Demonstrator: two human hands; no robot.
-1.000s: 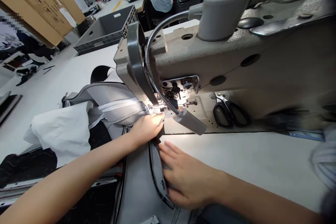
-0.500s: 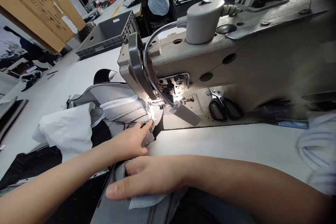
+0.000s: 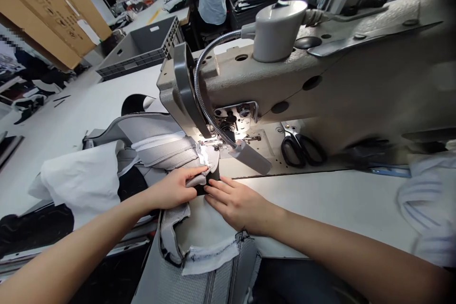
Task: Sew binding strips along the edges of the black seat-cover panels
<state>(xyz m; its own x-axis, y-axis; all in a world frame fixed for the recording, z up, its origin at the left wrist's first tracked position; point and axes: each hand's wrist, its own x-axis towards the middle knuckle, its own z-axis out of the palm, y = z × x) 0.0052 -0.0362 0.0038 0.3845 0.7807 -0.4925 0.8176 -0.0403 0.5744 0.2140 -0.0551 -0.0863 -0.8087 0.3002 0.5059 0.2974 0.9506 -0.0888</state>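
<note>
Head view: we see the left hand (image 3: 174, 190) pinching, thumb against forefinger, the folded edge of a grey mesh fabric panel (image 3: 167, 149) with white lining. The panel lies on the white worktop (image 3: 320, 204) under both hands and reaches the lit needle area of the beige metal sewing machine (image 3: 320, 80) just beyond them. The right hand (image 3: 238, 204) lies flat, fingers extended, on the lining just beside the left fingertips. Black-handled scissors (image 3: 302, 149) rest beyond the right hand.
</note>
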